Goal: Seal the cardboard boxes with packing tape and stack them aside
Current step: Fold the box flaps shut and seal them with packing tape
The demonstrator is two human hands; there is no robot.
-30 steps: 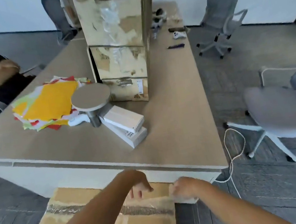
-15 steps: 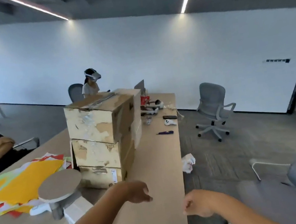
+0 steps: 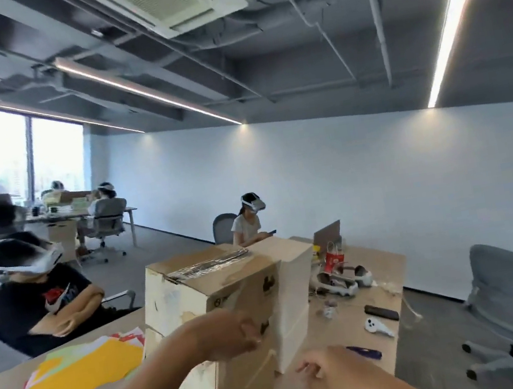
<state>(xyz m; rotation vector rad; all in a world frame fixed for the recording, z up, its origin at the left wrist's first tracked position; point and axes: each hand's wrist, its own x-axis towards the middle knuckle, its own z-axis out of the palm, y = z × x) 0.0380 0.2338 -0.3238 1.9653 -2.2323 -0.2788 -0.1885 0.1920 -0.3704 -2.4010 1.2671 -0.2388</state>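
Head camera was tipped well up, taking in more ceiling than work, so I had to judge the job from what little showed. Sealed cardboard boxes [image 3: 178, 304] stood stacked on the counter [image 3: 347, 328]. The top one carried a crinkled strip of tape [image 3: 207, 264] along its seam, and a taller pale box [image 3: 290, 276] touched the stack on its far side. To my eye this was the gap between boxes: one pile was done and set aside, and another box was to be fetched, though no unsealed one was in view (nor any tape roll). The next move would call for the person to look down, find an open box and the tape, and bring both within reach.

Both forearms reached forward from the bottom edge. The left hand [image 3: 237, 335] was raised in front of the stack's near corner, wrist bent, fingers curled in against the thumb. I couldn't say whether it touched the cardboard or stopped just short. The right hand [image 3: 327, 374] hung lower and off to the side over the counter, near a dark purple object [image 3: 365, 351], fingers loosely bent. As for the grip, both hands were blurred. Nothing plainly sat in either, yet clear tape pinched there would hardly show, so I could not tell whether either held anything. Coloured paper [image 3: 85, 372] lay fanned on the counter left of the stack, and a white controller [image 3: 378, 326] lay beyond the right hand.
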